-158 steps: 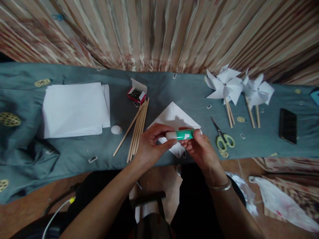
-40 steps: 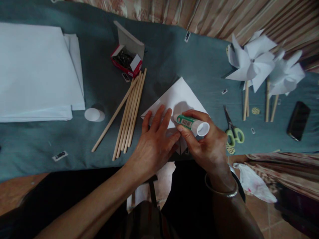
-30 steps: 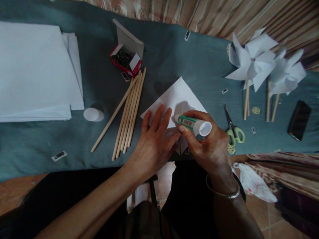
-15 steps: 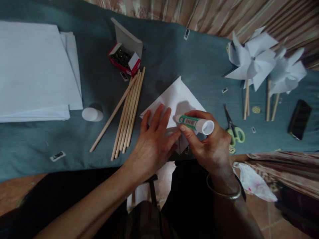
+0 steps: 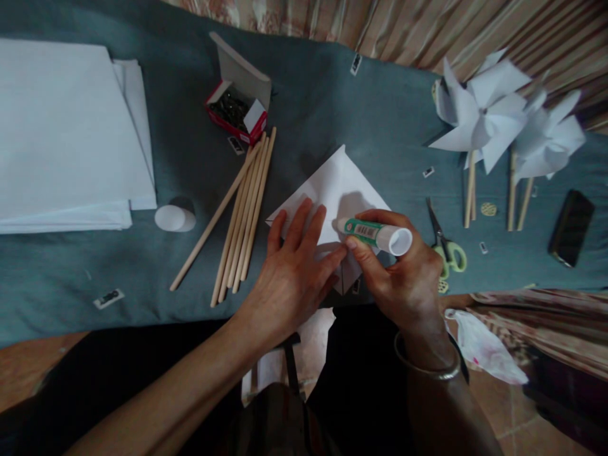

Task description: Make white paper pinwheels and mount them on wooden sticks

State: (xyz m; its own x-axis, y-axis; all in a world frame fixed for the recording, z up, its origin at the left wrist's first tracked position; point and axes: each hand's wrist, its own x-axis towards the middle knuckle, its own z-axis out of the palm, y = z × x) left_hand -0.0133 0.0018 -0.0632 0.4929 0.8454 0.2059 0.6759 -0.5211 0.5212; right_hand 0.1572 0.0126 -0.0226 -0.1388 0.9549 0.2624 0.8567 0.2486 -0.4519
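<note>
A white sheet of paper [image 5: 332,174] lies cornerwise in front of me, with a fold line near its lower corner. My left hand [image 5: 299,259] rests on its left part, fingers spread and pressing it flat. In my right hand [image 5: 399,266] is a green and white glue stick [image 5: 365,231], held tilted with its tip against the middle of the paper. The glue stick's white cap [image 5: 173,218] stands by itself to the left. Part of the paper's lower edge is hidden under both hands.
Wooden sticks [image 5: 244,221] lie left of the paper, below an open red box [image 5: 237,114] of small metal pieces. Stacked paper [image 5: 66,133] is far left. Scissors [image 5: 446,247], paper pinwheels [image 5: 484,114] and a phone [image 5: 571,228] lie to the right.
My right hand has shifted the glue stick slightly to the right along the paper. The left hand keeps its place on the sheet.
</note>
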